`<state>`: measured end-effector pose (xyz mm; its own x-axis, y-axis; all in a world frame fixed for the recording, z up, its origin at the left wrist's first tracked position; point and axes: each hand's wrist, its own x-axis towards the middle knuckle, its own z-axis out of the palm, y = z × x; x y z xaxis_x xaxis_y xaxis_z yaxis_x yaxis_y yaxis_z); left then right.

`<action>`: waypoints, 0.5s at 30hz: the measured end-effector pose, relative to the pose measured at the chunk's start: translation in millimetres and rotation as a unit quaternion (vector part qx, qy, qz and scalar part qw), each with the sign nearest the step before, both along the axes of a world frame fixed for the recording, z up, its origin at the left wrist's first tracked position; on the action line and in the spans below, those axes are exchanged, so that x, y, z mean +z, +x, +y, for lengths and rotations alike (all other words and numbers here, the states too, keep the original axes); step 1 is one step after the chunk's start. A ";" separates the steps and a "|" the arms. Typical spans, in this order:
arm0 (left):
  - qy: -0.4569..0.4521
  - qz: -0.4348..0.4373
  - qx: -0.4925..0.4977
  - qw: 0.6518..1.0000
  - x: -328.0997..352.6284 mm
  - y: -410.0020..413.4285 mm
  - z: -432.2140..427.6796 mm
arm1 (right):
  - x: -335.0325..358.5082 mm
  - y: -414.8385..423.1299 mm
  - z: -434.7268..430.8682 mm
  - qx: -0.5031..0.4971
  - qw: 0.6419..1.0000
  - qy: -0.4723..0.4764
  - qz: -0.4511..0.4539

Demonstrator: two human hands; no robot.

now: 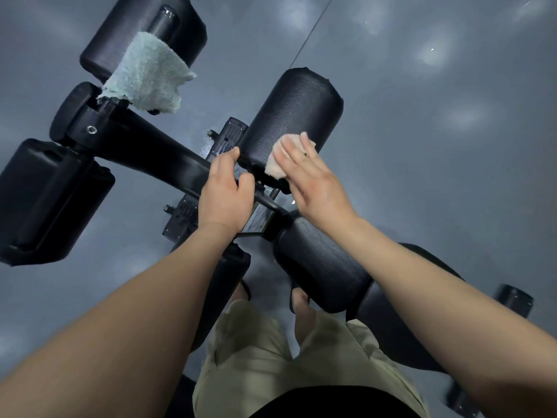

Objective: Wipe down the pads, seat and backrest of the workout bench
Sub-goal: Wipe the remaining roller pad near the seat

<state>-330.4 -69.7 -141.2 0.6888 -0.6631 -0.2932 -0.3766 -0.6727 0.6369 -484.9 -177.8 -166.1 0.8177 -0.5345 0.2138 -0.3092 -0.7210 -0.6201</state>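
The cloth (pixel 275 168) is pressed on the pad (pixel 292 110) under the flat right hand (pixel 310 179); the frame (pixel 168 152) is gripped by the left hand (pixel 224 191).

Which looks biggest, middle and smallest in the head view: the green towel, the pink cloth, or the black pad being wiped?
1. black pad
2. green towel
3. pink cloth, partly hidden under the right hand

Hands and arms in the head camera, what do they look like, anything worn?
The left arm and right arm are bare, no sleeves. The left hand and right hand wear no gloves or watch. A tiny dark speck marks one right finger.
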 end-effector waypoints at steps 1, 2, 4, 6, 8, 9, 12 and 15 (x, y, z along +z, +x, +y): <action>-0.001 -0.001 -0.001 1.000 -0.2 -0.4 -0.1 | -1.7 -4.7 2.8 0.014 1.000 -0.002 0.003; -0.002 -0.001 0.000 1.000 0.1 -0.5 -0.2 | -3.1 -9.4 5.0 0.029 1.000 -0.005 0.007; -0.005 -0.003 0.001 1.000 0.3 -0.9 -0.7 | -5.4 -21.9 6.2 0.054 0.998 -0.011 0.011; -0.007 -0.007 0.001 1.000 -0.5 -1.0 -0.5 | -3.3 -33.2 2.2 0.056 0.998 -0.008 0.003; -0.007 -0.008 0.002 1.000 -1.3 -0.3 -0.5 | -0.3 -36.2 -8.9 0.030 0.999 -0.004 -0.015; -0.007 -0.007 0.003 1.000 -1.5 -0.2 -0.5 | 0.4 -33.7 -17.4 0.004 1.000 -0.003 -0.022; -0.006 -0.004 0.004 1.000 -1.1 -0.7 -0.2 | 4.5 -15.1 -49.9 -0.115 0.993 0.026 -0.031; -0.006 -0.004 0.007 1.000 -1.0 -0.6 0.0 | 14.9 11.0 -79.7 -0.196 0.976 0.086 -0.031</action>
